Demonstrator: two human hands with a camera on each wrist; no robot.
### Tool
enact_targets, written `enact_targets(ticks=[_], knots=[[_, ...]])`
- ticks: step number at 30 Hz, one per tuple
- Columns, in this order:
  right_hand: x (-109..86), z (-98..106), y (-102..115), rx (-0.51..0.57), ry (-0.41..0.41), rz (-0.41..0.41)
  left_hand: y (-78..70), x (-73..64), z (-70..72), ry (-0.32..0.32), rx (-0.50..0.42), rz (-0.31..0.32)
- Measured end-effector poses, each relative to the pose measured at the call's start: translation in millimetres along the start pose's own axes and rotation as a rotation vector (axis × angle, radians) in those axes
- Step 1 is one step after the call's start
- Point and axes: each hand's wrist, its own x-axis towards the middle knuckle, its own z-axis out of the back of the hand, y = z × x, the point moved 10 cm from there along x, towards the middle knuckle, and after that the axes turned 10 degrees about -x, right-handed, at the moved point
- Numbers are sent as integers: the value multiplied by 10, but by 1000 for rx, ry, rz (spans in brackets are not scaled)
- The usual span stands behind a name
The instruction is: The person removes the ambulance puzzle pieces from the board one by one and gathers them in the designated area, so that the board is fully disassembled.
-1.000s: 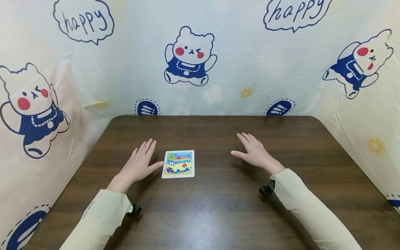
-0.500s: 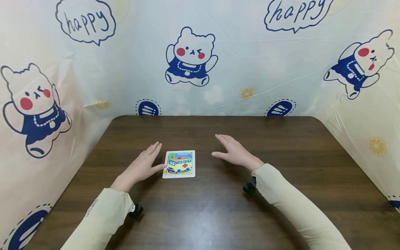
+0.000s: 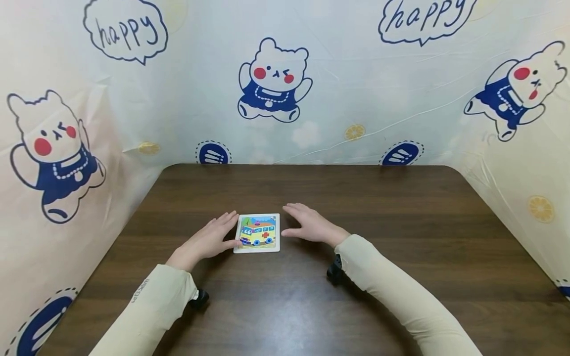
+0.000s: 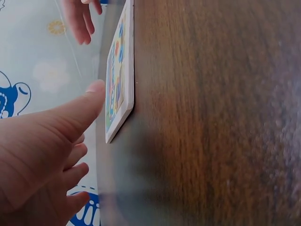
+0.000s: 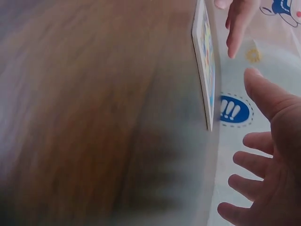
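A square picture board [image 3: 257,234] with a white border lies flat on the brown table. Printed on it is a yellow ambulance with blue wheels and a red cross. My left hand [image 3: 204,241] is at the board's left side, fingers extended. Its thumb [image 4: 84,106] overlaps the board's near left corner in the head view; whether it touches cannot be made out. Just off the right edge, my right hand [image 3: 311,225] hovers with fingers spread and the thumb [image 5: 263,92] apart from the board [image 5: 205,66]. Neither hand grips anything.
The wood-grain table [image 3: 285,301] has rounded far corners. Behind it and at both sides hangs a pale curtain [image 3: 338,74] printed with bears and "happy" bubbles. A black wrist camera [image 3: 199,299] sits under the left cuff, another camera [image 3: 335,269] under the right.
My right hand has moved left across the table to beside the board. My left hand has shifted slightly right and nearer, against the board's left side. The board stays in place.
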Motion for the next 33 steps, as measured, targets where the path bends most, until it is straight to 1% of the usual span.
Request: enact_targets(ticks=[7,13,18,22,29,33], knots=[[108,-148,149,-66,51,35,25,7,-58,42,-1,-1],[100,-264,213,-150,128,24,13,20,-97,75,11,-31],[88,-240,248,-170,135,14,-24,18,-125,101,24,-59],[69,-230,251,-168,146,10,-61,20,-145,107,45,-74],[19,-219,173,-180,155,7,-150,58,-194,97,61,-72],[-38,-192,100,-172,161,1,-237,105,-240,90,97,-80]])
